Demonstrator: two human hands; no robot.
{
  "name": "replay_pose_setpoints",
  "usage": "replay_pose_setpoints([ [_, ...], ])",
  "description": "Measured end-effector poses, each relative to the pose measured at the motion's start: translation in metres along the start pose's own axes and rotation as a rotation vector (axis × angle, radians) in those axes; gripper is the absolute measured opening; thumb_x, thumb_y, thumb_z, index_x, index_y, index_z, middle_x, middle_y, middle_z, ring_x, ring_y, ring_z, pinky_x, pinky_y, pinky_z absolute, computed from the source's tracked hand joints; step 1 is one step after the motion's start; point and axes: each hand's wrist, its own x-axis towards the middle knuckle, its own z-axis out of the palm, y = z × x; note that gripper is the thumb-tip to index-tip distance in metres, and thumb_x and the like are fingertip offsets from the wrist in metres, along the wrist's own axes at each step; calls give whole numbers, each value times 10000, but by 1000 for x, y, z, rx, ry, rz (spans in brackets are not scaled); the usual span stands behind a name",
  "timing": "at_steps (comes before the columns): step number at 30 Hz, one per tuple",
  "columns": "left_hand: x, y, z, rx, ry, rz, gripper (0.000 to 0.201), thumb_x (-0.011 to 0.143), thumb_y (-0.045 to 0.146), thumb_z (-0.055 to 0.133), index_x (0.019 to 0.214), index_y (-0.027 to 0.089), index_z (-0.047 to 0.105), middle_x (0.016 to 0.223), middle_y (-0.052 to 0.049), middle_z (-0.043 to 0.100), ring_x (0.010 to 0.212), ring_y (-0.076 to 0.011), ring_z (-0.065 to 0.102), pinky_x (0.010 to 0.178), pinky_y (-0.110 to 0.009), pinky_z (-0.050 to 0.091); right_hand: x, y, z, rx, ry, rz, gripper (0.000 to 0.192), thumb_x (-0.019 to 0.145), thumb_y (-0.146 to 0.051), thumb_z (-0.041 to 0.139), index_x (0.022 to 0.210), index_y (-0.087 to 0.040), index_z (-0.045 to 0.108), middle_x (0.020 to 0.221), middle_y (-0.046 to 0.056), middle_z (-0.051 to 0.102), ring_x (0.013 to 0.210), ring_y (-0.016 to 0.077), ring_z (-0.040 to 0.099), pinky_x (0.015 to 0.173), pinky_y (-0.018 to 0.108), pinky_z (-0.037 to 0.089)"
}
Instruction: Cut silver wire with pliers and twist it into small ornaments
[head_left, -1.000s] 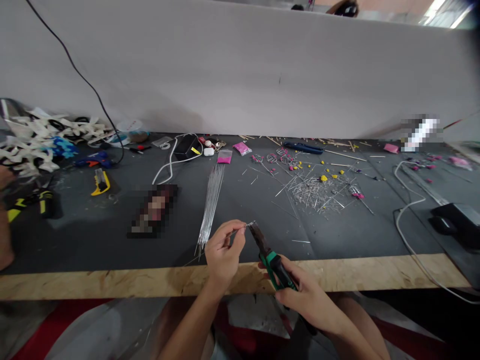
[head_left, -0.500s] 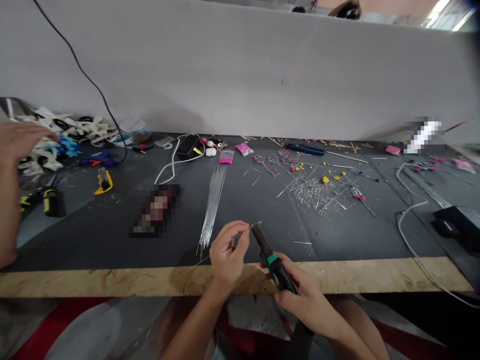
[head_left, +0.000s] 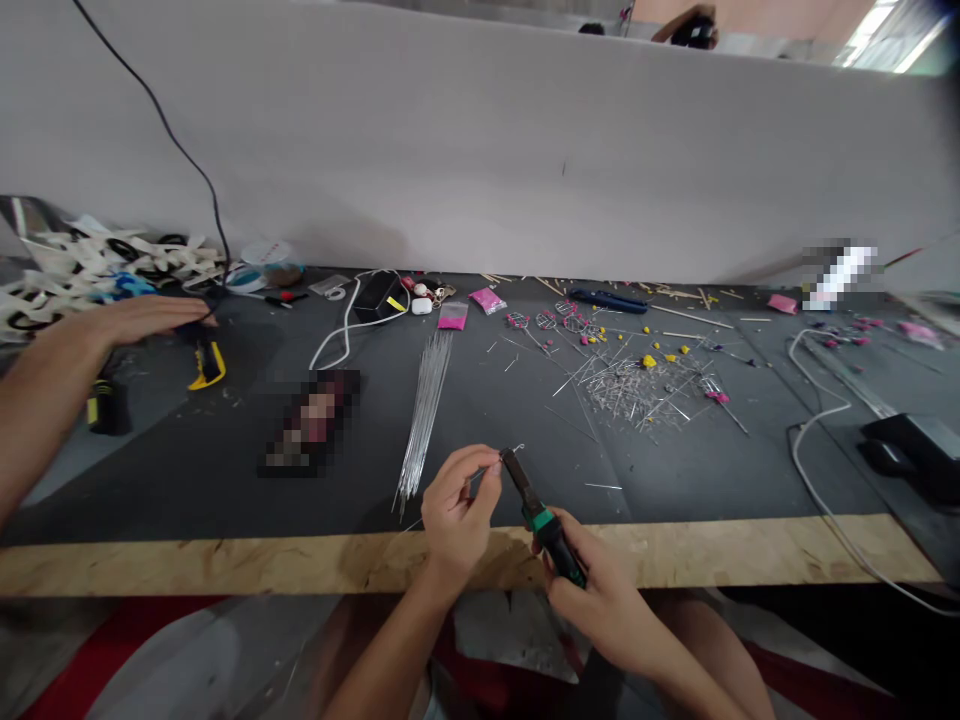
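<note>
My left hand (head_left: 459, 505) pinches a thin metal wire between thumb and forefinger, just above the table's front edge. The wire's bent tip (head_left: 519, 447) shows past the pliers' jaws, and its tail runs down to the left below the hand. My right hand (head_left: 592, 575) is wrapped round the green and black handles of the pliers (head_left: 529, 488). Their dark jaws meet the wire beside my left fingertips. Left of my hands lies a bundle of straight wires (head_left: 425, 415). A heap of short wire pieces (head_left: 634, 388) lies to the right, further back.
At the left, a co-worker's hand (head_left: 150, 318) reaches over a yellow utility knife (head_left: 208, 365). Pink bags, a black power adapter (head_left: 379, 295) and blue pliers (head_left: 609, 300) line the back. A white cable (head_left: 806, 430) crosses the right side. The wooden edge (head_left: 225, 568) runs along the front.
The co-worker's hand has moved right, from the white pieces to the glue gun's place by the utility knife. My pliers' handles have drawn closer together, with the jaws still at the wire.
</note>
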Motion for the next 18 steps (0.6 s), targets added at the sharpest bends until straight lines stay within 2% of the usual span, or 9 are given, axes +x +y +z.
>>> replay_pose_setpoints([
  [6,0,-4,0,30,-57,-45,107,809,189,570,859,183,664,879,-62,667,802,-164,635,711,-283,543,1,-2,2,-14,17,-4,270,668,0,401,829,-206,469,769,-34,463,695,122,418,630,226,354],
  [11,-1,-8,-3,93,-62,52,103,800,178,576,852,179,664,855,-66,676,796,-185,637,727,-317,539,1,-3,1,-29,7,7,347,654,7,402,912,-202,504,782,-31,481,708,122,436,648,226,363],
  [18,3,-3,-7,200,-62,192,104,803,129,564,842,186,641,806,-53,681,740,-167,641,682,-292,541,1,-1,-2,7,-28,-3,366,674,0,421,950,-215,529,792,-35,489,710,122,435,641,225,363],
])
